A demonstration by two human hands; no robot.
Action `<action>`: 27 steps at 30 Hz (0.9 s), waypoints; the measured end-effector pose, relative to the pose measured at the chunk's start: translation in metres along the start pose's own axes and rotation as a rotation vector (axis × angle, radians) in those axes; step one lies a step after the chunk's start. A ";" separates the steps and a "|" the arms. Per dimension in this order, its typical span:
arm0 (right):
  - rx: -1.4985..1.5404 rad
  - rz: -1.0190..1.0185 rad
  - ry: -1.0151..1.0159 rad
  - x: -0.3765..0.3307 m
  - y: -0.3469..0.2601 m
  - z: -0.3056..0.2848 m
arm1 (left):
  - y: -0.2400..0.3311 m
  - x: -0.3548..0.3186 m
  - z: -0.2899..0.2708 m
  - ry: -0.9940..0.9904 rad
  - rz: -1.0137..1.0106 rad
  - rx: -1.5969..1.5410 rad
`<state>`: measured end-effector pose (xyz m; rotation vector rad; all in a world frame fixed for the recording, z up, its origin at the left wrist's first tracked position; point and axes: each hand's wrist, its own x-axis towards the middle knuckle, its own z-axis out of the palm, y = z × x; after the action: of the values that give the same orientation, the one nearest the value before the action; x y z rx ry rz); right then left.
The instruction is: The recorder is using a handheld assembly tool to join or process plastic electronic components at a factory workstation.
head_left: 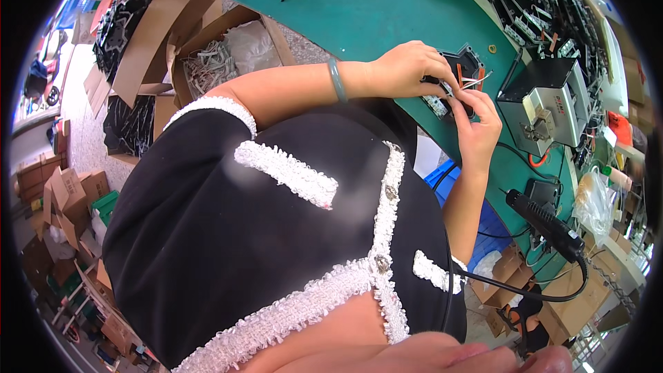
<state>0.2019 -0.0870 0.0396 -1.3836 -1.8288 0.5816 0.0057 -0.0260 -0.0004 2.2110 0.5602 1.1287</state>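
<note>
The left hand (419, 72), right of upper centre in the frame, has its fingers curled closed on a slim dark part (436, 106), which pokes out beneath them over the green table (387, 14). The right hand (479, 124) meets it there, thumb and forefinger bent close — whether they grip, I cannot tell, since the fingers hide the spot. A dark tray-like housing (469, 62) lies just beyond. A grey metal box (542, 110) crowds the right side; below it, a black corded tool (545, 226) hangs — its cable (525, 293) loops toward the sleeve. Dark parts (525, 0) heap upper right.
</note>
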 end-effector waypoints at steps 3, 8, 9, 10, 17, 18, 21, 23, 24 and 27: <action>0.018 0.031 0.037 -0.006 -0.012 -0.004 | -0.001 0.000 0.006 0.033 0.023 0.072; -0.067 -0.079 0.336 -0.061 -0.002 -0.046 | -0.003 -0.001 0.007 0.083 0.022 -0.018; -0.156 -0.106 0.473 -0.075 -0.003 -0.054 | -0.002 -0.002 0.007 0.080 0.018 -0.016; -0.169 -0.055 0.673 -0.086 -0.011 -0.059 | -0.001 -0.001 0.007 0.056 0.006 -0.041; -0.650 -0.098 1.428 -0.119 -0.006 -0.129 | -0.002 -0.002 0.006 -0.012 -0.002 0.003; -0.636 -0.099 1.425 -0.119 0.003 -0.133 | -0.001 -0.003 0.006 -0.009 -0.008 0.015; -0.287 -0.114 1.272 -0.088 -0.011 -0.139 | 0.002 -0.005 0.004 -0.023 -0.023 0.054; -0.182 0.158 1.017 -0.092 0.006 -0.158 | 0.006 0.001 0.006 -0.033 0.010 0.078; -0.064 0.119 0.959 -0.091 0.016 -0.159 | 0.008 0.000 0.006 -0.037 0.023 0.067; 0.196 0.000 0.773 -0.071 0.031 -0.161 | 0.010 -0.001 0.006 -0.007 -0.017 0.121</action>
<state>0.3569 -0.1579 0.0941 -1.2361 -1.1165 0.1671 0.0116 -0.0353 0.0027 2.3075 0.6587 1.1042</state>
